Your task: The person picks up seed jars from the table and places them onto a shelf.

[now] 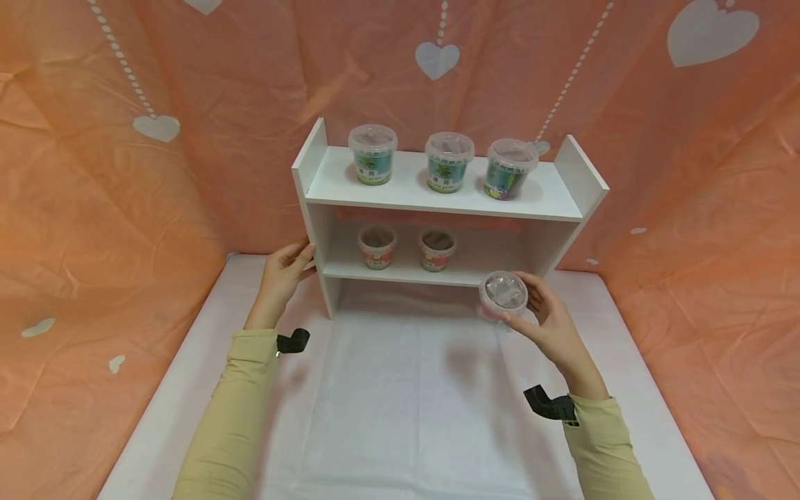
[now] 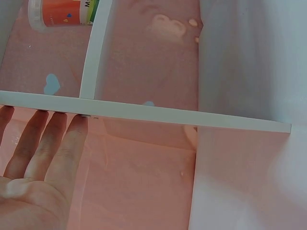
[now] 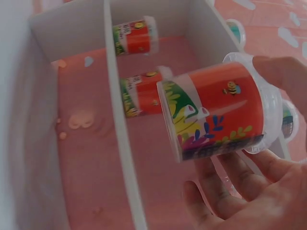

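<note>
My right hand (image 1: 553,330) grips a clear-lidded plastic tub (image 1: 500,295) with a red label, held just in front of the lower board of a white shelf (image 1: 431,210). In the right wrist view the tub (image 3: 216,105) lies across the picture, thumb at its lid end and fingers on the other side. My left hand (image 1: 281,281) touches the shelf's left side panel. The left wrist view shows those fingers (image 2: 43,143) extended, tips against the panel's edge. Two more red-labelled tubs, one left (image 1: 378,248) and one nearer the middle (image 1: 436,251), stand upright on the lower board.
On the top board stand three green-blue tubs: left (image 1: 373,156), middle (image 1: 448,163) and right (image 1: 509,170). The shelf stands on a white cloth-covered table (image 1: 387,417). Orange-pink cloth (image 1: 250,104) with white hearts hangs behind and at both sides.
</note>
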